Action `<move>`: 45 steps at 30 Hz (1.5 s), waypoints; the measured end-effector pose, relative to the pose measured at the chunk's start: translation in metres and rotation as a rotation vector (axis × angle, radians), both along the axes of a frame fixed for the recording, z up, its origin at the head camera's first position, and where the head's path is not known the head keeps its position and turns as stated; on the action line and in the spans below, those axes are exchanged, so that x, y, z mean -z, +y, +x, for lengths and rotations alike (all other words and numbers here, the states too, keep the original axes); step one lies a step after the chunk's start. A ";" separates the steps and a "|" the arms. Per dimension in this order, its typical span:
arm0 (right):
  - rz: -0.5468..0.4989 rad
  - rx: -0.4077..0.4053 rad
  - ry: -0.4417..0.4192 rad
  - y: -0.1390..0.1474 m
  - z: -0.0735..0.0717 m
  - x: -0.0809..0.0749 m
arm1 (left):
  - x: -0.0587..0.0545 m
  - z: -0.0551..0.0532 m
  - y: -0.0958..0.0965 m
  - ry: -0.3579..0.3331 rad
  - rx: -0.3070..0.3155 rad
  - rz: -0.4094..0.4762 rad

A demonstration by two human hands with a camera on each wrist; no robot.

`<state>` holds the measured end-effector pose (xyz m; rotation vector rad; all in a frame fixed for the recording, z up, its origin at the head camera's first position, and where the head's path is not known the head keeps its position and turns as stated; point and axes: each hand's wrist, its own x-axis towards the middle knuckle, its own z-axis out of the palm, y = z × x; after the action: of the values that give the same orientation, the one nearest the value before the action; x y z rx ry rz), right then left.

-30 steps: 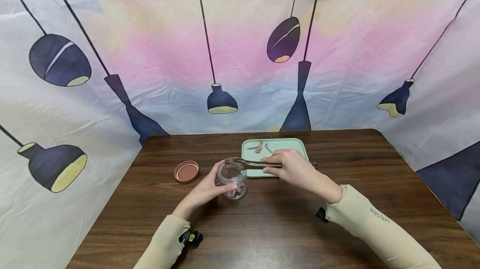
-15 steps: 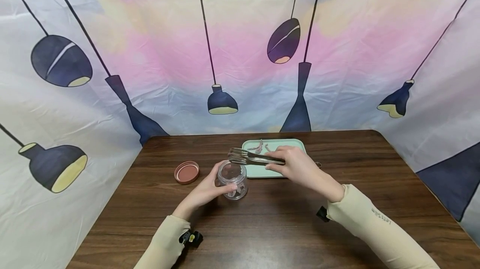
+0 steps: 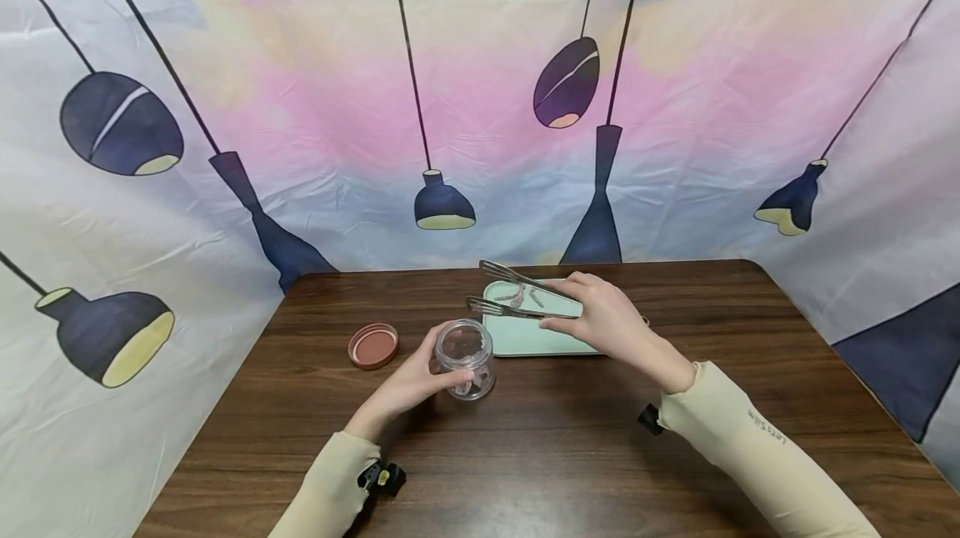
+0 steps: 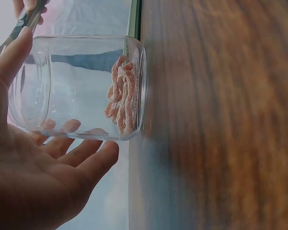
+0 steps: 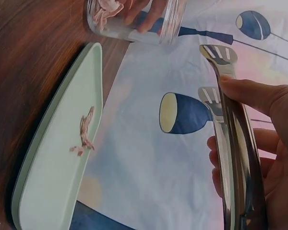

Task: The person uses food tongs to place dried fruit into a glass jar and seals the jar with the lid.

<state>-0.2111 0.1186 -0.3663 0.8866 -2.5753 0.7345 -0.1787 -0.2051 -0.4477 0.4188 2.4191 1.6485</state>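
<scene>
My left hand (image 3: 411, 379) holds a clear, lidless jar (image 3: 483, 371) upright on the table, thumb on one side and fingers round the other. Wrinkled pinkish-brown strips with a whitish dusting (image 4: 123, 98) lie at its bottom. In my right hand (image 3: 611, 321) is a pair of metal serving tongs (image 5: 237, 158), gripped between thumb and fingers. Their slotted ends stand apart with nothing between them, above the left part of a pale green tray (image 3: 536, 342). A few similar strips (image 5: 86, 129) lie on that tray, near its far left in the head view.
A reddish-brown lid (image 3: 373, 345) lies on the table left of the jar, inner side up. The dark wood table (image 3: 525, 471) ends at a patterned cloth backdrop (image 3: 337, 104) painted with hanging lamps.
The tongs have risen from the jar's mouth and moved right and away over the tray, and their arms have spread apart. My left hand and the jar stay in place.
</scene>
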 end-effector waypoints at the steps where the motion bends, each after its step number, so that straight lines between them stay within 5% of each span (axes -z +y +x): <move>1: -0.004 0.006 -0.016 0.001 -0.001 0.000 | 0.000 0.000 0.000 0.001 -0.003 -0.003; 15: -0.022 0.087 -0.119 0.012 -0.022 0.016 | 0.001 0.001 0.001 0.007 -0.022 -0.048; 45: 0.087 0.219 -0.368 0.033 -0.073 0.065 | 0.003 0.001 0.000 0.009 0.012 0.009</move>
<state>-0.2844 0.1513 -0.4308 0.5163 -2.9851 0.7861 -0.1775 -0.2054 -0.4506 0.4421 2.4120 1.6561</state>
